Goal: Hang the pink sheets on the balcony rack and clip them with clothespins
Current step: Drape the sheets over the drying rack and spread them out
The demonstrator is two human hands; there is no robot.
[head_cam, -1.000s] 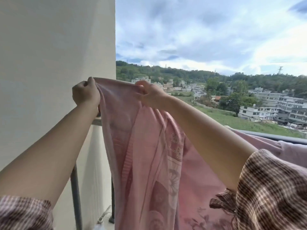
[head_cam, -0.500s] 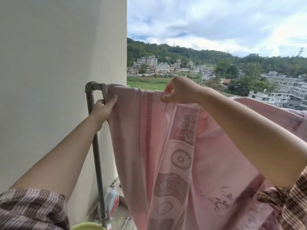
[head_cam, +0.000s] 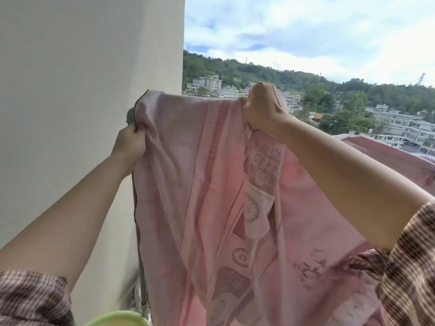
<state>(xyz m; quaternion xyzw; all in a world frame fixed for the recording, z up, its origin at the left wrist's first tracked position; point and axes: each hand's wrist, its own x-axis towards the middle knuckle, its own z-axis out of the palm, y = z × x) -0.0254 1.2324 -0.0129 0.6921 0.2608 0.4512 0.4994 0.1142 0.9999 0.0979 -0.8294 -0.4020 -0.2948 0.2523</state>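
You've got the pink sheet (head_cam: pixel 193 184) bunched in both fists up at the top of the rack (head_cam: pixel 130 115), whose grey elbow just pokes out next to the white wall (head_cam: pixel 70 114). Your left hand (head_cam: pixel 130 143) has its grip clamped on the sheet's dark-hemmed side edge, just beside and a little below that elbow. Your right hand (head_cam: pixel 262 109) has its grip clamped on a gathered wad of the top edge, further out from the elbow and a touch higher. Holding it at two spots like that makes sense, I reckon: it keeps the top edge stretched between your fists so it can lie flat instead of roping up, and the left fist lines the hem up with the rack's end. The rest of the cloth hangs down in front of the rack's upright, loose folds and all, and more pink fabric sits draped well out from the elbow on the open side. Looks like the spreading step to me. No clothespins that I can see, so clipping isn't done. There's a green rim (head_cam: pixel 117 318) low down near the foot of the rack, can't tell what it is.
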